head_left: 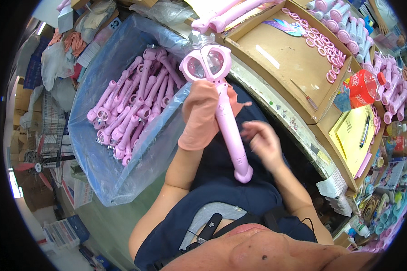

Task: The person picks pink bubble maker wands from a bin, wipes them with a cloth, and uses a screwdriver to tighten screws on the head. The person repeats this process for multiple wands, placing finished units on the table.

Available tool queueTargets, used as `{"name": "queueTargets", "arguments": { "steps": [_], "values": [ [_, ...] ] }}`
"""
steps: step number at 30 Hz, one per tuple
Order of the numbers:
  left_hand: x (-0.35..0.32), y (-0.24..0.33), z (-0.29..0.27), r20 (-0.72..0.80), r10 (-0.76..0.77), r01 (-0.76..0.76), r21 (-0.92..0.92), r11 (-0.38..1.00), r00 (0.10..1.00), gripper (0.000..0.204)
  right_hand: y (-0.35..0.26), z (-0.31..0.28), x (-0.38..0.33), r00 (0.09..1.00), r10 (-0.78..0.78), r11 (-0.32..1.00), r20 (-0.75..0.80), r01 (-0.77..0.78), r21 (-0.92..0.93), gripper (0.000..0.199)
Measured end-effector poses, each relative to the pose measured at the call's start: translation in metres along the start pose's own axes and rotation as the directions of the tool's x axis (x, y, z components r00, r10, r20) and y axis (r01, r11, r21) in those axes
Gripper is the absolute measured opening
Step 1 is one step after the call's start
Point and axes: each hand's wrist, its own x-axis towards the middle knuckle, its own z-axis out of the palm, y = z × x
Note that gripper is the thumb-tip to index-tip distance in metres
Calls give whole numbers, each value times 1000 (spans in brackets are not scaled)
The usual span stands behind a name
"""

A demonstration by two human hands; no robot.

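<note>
My left hand [200,113], covered by a salmon-coloured cloth, is closed around a pink toy wand [231,135] just below its head. The wand slants across my lap, its handle end toward me. Its head has two round clear windows and a clear crown-like top. My right hand [264,143] is beside the handle, apart from it, with loosely bent fingers somewhat blurred and nothing visible in them. To the left, many similar pink wands [142,86] lie piled in a large container lined with a blue plastic bag [88,104].
A cardboard tray [276,79] on the worktable holds pink rings [323,49] and a screwdriver [305,95]. Right of it are a red-labelled bottle [362,88], yellow paper [348,135] with a pen [364,131], and more pink wand parts. A fan [38,167] stands far left.
</note>
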Motion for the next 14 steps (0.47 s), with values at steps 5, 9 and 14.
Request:
{"name": "queueTargets", "arguments": {
  "steps": [5, 9, 14],
  "values": [
    [-3, -10, -4, 181, 184, -243, 397, 885, 966, 13, 16, 34, -38, 945, 315, 914, 91, -276, -296, 73],
    [-1, -23, -14, 302, 127, -209, 255, 944, 945, 25, 23, 38, -39, 941, 324, 934, 97, -303, -188, 72],
    [4, -23, -33, 625, 361, -721, 586, 370, 693, 27, 27, 38, -38, 938, 320, 938, 133, -294, -183, 74]
  ]
}}
